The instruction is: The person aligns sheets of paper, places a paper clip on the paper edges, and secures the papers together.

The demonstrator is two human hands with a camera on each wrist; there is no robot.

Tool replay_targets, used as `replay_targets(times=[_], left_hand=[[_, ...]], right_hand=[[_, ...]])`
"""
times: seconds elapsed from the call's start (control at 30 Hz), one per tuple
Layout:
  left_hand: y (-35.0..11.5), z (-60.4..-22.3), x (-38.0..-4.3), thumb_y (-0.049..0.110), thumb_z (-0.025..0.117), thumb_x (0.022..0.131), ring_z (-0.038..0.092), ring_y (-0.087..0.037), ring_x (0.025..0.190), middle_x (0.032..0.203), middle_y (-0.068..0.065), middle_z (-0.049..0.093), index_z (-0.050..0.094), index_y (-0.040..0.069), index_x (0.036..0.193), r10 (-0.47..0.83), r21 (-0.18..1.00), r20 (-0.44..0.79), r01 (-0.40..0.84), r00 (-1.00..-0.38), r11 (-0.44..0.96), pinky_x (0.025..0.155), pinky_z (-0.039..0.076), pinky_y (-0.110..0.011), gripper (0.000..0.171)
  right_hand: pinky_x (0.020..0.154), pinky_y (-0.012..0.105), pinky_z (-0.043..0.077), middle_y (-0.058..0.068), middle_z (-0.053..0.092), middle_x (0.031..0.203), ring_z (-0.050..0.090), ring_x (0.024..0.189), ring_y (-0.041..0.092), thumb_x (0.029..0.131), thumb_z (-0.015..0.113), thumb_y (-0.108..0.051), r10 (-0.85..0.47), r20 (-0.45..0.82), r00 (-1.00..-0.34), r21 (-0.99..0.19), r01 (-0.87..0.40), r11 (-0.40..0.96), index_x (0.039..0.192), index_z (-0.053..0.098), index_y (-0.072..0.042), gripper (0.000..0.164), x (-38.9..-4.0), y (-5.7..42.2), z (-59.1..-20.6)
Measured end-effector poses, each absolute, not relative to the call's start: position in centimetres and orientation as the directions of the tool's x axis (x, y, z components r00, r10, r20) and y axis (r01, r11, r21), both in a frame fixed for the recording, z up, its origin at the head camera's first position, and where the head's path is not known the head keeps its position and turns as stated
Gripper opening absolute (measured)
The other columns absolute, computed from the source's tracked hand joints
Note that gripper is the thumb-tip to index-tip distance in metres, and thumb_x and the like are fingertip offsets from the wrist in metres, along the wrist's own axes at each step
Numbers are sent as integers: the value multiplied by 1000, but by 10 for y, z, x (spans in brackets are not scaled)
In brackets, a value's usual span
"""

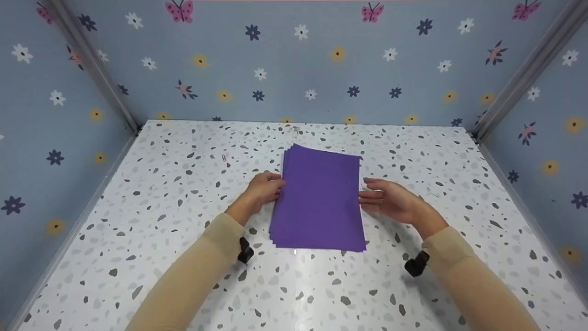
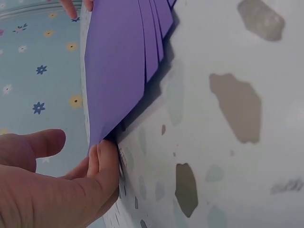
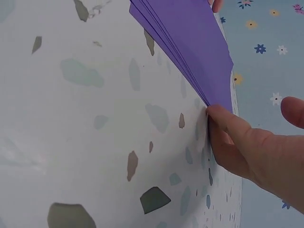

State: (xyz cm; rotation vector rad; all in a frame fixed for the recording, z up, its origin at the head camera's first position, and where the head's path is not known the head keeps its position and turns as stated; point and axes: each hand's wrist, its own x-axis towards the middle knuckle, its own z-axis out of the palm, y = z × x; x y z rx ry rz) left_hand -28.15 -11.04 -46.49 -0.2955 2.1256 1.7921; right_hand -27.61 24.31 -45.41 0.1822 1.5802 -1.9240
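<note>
A loose stack of purple paper sheets (image 1: 319, 197) lies on the speckled table, its edges slightly fanned out at the left and lower corners. At the stack's left edge, the left hand (image 1: 264, 188) touches the sheets with its fingertips; in the left wrist view its thumb (image 2: 50, 142) stands apart from the paper. The right hand (image 1: 390, 200) holds its extended fingers against the right edge, and in the right wrist view its thumb (image 3: 293, 111) is also clear of the sheets. Neither hand pinches the paper.
A small red paper clip (image 1: 224, 157) lies on the table, left of the stack and farther back. Blue flowered panels (image 1: 303, 59) wall the table at the back and both sides. Each wrist wears a black camera mount (image 1: 417, 264).
</note>
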Motion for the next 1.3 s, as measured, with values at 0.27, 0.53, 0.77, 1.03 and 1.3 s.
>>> replay_targets(times=[0.27, 0.53, 0.77, 1.03, 1.3], left_hand=[[-112, -466, -279, 16, 56, 107, 57, -28, 137, 153, -19, 55, 47, -1, 158, 66, 904, -378, -353, -924, 240, 114, 49, -39, 54], [-112, -470, -277, 17, 58, 104, 62, -27, 129, 150, -17, 58, 50, 3, 157, 43, 904, -342, -317, -939, 287, 107, 53, -40, 55], [-110, -472, -276, 14, 59, 99, 65, -26, 120, 140, -18, 64, 53, 5, 153, 25, 905, -343, -323, -939, 277, 105, 55, -41, 56], [-109, -474, -275, 14, 58, 99, 63, -24, 112, 131, -15, 65, 52, 8, 156, 9, 893, -327, -306, -945, 330, 99, 54, -38, 58], [-108, -476, -275, 11, 58, 98, 59, -21, 99, 114, -10, 62, 51, 10, 156, -12, 887, -314, -297, -949, 354, 85, 51, -34, 58]], right_hand=[[129, 46, 28, 34, 19, 169, 24, 158, 44, 114, 38, -16, -390, -467, -793, -851, 523, -45, 170, 3, -3, 67, -276, 239, -455], [129, 47, 25, 34, 18, 170, 23, 159, 44, 114, 37, -16, -400, -454, -796, -865, 501, -14, 170, 3, -2, 67, -277, 237, -453], [129, 46, 27, 33, 19, 170, 25, 158, 44, 114, 36, -13, -390, -448, -805, -871, 491, -12, 170, 4, -2, 66, -278, 236, -455], [130, 48, 25, 35, 18, 169, 23, 159, 44, 113, 36, -12, -396, -431, -811, -880, 475, -16, 169, 3, 0, 66, -278, 233, -457], [130, 48, 24, 36, 18, 169, 23, 158, 45, 112, 37, -10, -389, -420, -820, -885, 465, -25, 169, 3, 1, 67, -278, 229, -457]])
